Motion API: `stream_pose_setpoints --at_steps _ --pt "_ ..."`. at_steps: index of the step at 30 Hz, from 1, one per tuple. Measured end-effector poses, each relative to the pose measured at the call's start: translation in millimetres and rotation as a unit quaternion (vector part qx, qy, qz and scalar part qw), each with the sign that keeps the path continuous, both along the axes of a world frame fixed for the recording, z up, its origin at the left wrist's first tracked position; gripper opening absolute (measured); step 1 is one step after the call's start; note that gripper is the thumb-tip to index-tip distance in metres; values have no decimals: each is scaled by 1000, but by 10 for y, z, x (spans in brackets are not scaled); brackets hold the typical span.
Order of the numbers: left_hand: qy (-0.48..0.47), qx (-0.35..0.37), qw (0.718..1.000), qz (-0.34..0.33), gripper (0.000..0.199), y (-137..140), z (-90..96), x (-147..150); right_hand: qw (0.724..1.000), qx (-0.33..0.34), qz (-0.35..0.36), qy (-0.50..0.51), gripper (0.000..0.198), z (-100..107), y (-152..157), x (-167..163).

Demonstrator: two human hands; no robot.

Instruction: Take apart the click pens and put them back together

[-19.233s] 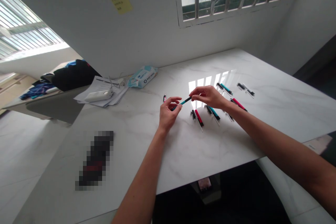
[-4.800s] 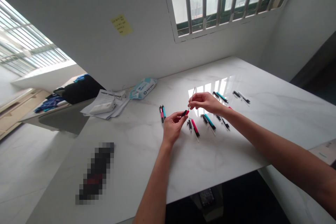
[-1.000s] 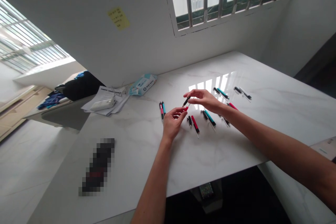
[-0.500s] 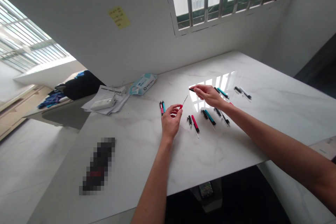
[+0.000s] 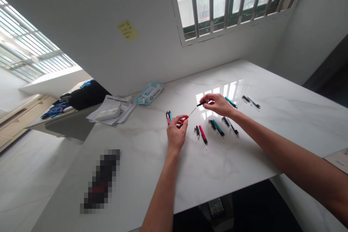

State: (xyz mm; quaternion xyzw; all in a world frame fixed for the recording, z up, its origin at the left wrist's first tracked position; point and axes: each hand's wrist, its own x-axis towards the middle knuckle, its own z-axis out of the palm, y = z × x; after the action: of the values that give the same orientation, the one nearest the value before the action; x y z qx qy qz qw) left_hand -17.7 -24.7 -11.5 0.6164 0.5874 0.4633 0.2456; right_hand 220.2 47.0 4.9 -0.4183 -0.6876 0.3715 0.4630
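Note:
My left hand pinches a red pen barrel, from which a thin refill sticks out up and to the right. My right hand grips a black pen top, its end close to the refill's tip; whether they touch I cannot tell. Just beyond the left hand lie two whole pens, one red and one blue. Between and below my hands are pen parts with loose refills: a red barrel, a teal barrel and a black-and-white set.
More pen parts, teal and black-and-white, lie past my right wrist. A wipes packet and papers sit by the wall. A pixelated dark object lies at the left of the white table.
The black pen top in my right hand has come nearer to the refill tip and now points toward it. My left hand keeps its pinch on the red barrel. The whole view has shifted slightly.

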Motion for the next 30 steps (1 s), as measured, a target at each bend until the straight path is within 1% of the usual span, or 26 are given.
stream_pose_setpoints --at_steps 4,9,16,19,24,27,30 --pt "-1 2 1000 -1 17 6 -7 -2 1000 14 1 -25 20 -4 -7 -1" --pt "7 5 1000 -2 16 4 -2 3 998 27 24 -46 22 -2 -15 1" --pt "88 48 995 -10 19 3 -36 -6 992 51 70 -91 19 -40 -48 -12" --pt "108 58 992 -13 19 6 -47 -7 990 51 92 -92 18 -75 -63 -43" --pt "103 58 992 -34 19 0 -42 0 989 41 112 -88 18 -123 -74 -95" --pt "97 58 993 -41 20 -1 -42 2 988 35 111 -99 21 -129 -72 -101" --pt "97 64 992 -46 19 2 -41 2 984 27 99 -142 26 -108 -82 -95"
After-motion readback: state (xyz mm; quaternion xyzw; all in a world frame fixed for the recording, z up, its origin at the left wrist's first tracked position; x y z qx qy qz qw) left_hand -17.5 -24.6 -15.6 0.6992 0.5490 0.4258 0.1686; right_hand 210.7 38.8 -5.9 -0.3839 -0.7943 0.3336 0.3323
